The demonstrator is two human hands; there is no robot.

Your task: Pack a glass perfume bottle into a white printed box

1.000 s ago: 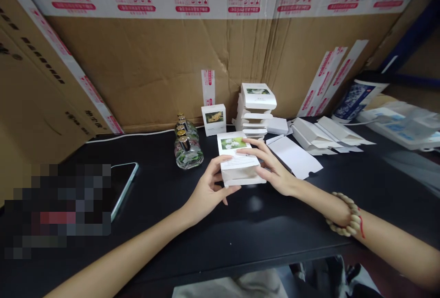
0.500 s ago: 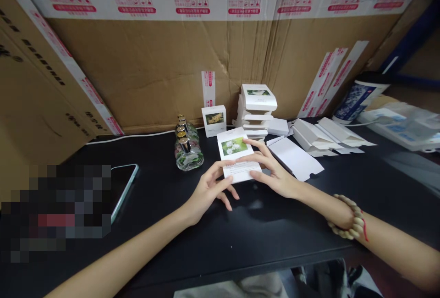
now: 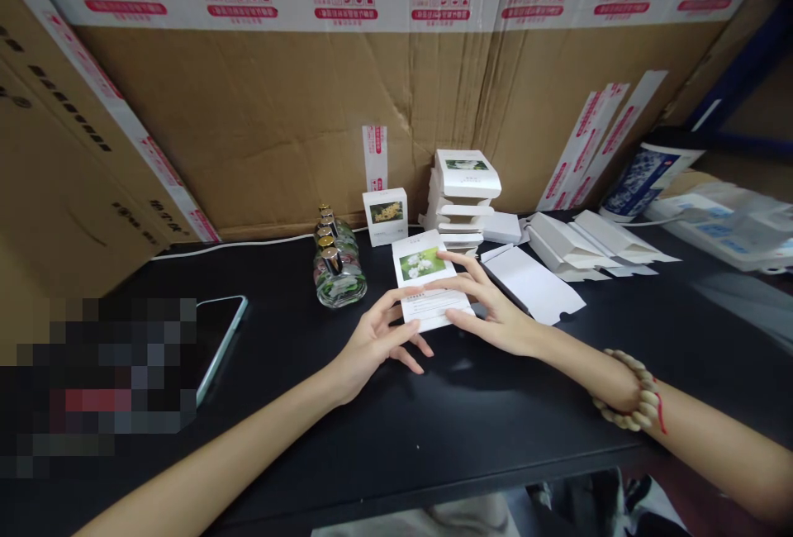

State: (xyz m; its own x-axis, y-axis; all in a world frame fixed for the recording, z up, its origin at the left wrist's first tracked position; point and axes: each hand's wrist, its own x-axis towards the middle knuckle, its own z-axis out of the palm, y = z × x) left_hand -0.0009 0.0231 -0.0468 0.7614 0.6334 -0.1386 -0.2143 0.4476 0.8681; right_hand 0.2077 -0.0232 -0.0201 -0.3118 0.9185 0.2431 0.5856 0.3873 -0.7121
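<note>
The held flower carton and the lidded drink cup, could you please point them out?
Held flower carton (image 3: 420, 265): head view, on its picture.
Lidded drink cup (image 3: 644, 178): head view, on its blue side.

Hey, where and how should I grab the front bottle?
The front bottle is probably best pinched by the left and right sides of its glass body, coming from the near side. The body is broad, and the other bottles line up close behind it. The cap is small and might pull off. Your left hand is nearer, but it's on the box.

Phone (image 3: 219, 337) partly pixelated, held box's text (image 3: 439, 306) illegible
</note>
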